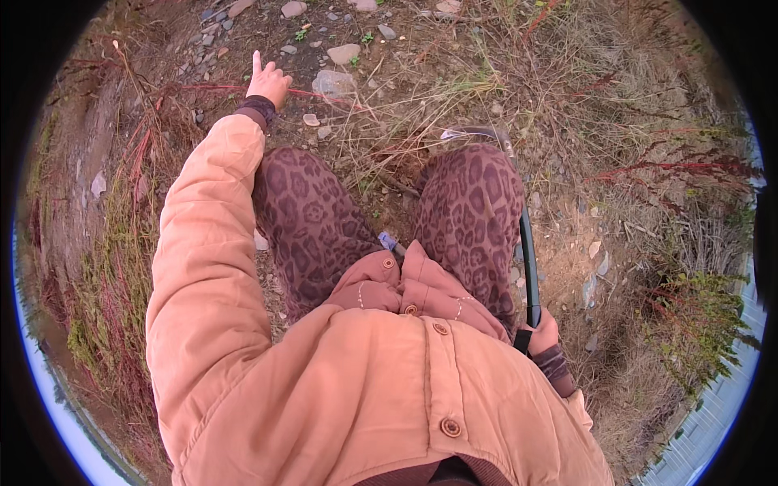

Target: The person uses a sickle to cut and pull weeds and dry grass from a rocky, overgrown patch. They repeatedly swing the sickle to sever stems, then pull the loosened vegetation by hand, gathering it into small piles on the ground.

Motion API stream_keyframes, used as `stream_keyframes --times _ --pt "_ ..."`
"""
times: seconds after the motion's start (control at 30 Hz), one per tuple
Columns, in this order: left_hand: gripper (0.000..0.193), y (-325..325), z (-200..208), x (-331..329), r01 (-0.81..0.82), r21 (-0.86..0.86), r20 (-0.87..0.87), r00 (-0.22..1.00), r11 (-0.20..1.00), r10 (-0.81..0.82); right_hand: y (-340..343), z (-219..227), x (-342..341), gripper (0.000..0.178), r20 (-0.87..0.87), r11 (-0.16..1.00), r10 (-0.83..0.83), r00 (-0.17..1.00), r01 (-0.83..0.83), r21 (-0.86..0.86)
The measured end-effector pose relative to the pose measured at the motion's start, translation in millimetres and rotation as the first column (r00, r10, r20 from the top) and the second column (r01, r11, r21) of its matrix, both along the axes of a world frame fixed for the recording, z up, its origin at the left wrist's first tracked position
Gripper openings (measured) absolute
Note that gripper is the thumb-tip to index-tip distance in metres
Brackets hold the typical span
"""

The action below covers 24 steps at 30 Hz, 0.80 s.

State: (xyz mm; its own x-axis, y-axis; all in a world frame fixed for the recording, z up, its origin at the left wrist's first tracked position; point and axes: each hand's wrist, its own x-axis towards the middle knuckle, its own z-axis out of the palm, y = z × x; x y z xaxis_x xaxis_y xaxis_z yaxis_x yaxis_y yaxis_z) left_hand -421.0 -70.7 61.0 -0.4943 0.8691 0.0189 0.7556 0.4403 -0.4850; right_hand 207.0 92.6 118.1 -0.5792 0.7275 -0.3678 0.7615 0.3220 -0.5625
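My left hand (270,83) reaches out over stony ground at the upper left. Its index finger points forward and the others are partly curled, with nothing visible in them. A thin red stem (316,93) runs by this hand; whether they touch is unclear. Low beside my right thigh, my right hand (543,332) is closed around the lower end of a long dark tool with a curved end (528,259). The shaft rises past my knee and bends left to a pale tip (450,134). My knee and thigh hide part of it.
My bent knees in patterned trousers (312,215) stand apart mid-view. Flat grey stones (334,83) lie ahead. Dry grass (559,81) spreads to the right, with green shrubs (697,324) farther out. Red-stemmed weeds (142,150) grow at left. A small bluish-white object (388,240) shows between my legs.
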Motion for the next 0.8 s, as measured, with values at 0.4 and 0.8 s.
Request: stream_keyframes --times 0.4,0.8 --pt "0.015 -188 70 -14 -0.280 0.161 -0.223 0.924 0.947 0.311 40 -26 -47 0.017 -0.042 0.877 -0.343 0.939 0.303 -0.374" --pt "0.024 -371 212 -22 -0.414 -0.113 -0.475 0.821 0.903 0.317 40 -45 -48 0.015 -0.115 0.980 -0.140 0.983 0.122 -0.154"
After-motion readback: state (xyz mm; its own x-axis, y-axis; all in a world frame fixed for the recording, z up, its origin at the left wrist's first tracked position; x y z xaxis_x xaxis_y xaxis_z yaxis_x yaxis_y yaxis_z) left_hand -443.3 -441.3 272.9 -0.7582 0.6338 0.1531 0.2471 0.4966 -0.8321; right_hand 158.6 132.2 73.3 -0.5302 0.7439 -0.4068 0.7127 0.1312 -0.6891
